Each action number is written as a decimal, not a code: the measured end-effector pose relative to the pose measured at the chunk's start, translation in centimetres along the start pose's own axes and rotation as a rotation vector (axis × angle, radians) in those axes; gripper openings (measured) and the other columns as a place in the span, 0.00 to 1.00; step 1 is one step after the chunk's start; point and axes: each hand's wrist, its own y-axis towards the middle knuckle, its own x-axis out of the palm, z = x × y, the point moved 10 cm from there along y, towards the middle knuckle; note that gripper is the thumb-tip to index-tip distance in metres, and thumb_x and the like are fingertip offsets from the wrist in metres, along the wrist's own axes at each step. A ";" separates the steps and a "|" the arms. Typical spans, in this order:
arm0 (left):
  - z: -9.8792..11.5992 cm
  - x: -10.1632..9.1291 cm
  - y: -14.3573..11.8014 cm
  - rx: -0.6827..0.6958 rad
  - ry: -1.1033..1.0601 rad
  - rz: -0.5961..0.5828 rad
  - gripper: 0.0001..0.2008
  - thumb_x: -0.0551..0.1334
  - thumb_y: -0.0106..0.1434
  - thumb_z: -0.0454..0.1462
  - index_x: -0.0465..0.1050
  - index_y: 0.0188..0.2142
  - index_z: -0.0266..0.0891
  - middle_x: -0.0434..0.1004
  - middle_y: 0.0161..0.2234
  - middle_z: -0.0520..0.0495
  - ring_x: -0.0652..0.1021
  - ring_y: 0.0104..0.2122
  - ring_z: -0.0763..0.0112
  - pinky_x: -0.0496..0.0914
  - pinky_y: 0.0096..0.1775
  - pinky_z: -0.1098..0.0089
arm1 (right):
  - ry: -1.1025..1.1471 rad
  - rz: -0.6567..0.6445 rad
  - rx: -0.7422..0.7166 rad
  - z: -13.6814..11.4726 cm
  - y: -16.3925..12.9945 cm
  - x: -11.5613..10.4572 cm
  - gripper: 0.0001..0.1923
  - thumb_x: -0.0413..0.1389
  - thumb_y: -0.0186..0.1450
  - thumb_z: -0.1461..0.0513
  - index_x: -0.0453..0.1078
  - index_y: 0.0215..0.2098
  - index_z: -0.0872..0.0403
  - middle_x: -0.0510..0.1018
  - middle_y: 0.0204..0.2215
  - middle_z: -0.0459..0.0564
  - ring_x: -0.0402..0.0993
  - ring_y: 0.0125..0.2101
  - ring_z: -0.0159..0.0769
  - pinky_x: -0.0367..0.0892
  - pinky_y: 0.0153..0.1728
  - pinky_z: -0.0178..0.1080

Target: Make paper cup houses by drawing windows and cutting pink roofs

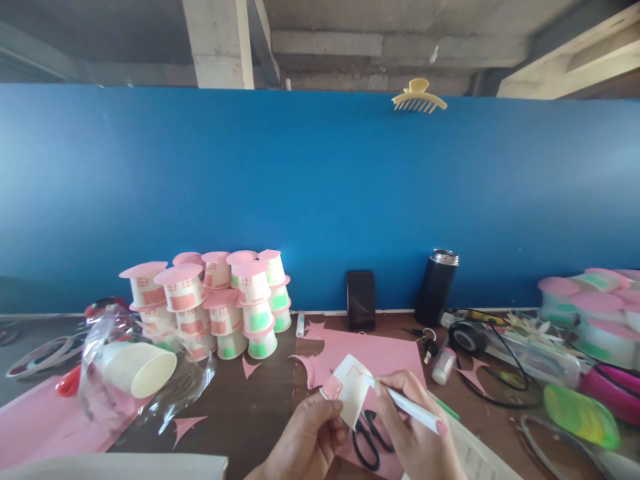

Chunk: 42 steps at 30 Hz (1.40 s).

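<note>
My left hand is closed on a white paper cup, its thumb and fingers pinching the side. The cup is tilted and carries pink drawn marks. In my right hand is a white marker with a pink end, gripped like a pen. The marker's tip meets the cup's side by a thin pink line. Beneath my hands lies a pair of black-handled scissors on a pink paper sheet; the hands partly hide both.
Stacked cups with pink paper discs stand at the left, more cups at the far right. A bagged white cup lies left. Against the blue partition stand a phone and a black flask. Keys lie near it.
</note>
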 end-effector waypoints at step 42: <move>-0.2 -0.6 0.1 -0.031 -0.082 0.046 0.03 0.66 0.51 0.27 0.72 0.24 0.29 0.69 0.17 0.50 0.70 0.18 0.78 0.67 0.23 0.77 | 0.018 -0.022 -0.001 -0.2 -0.2 0.3 0.06 0.53 0.67 0.59 0.67 0.33 0.51 0.72 0.22 0.42 0.69 0.19 0.29 0.65 0.22 0.30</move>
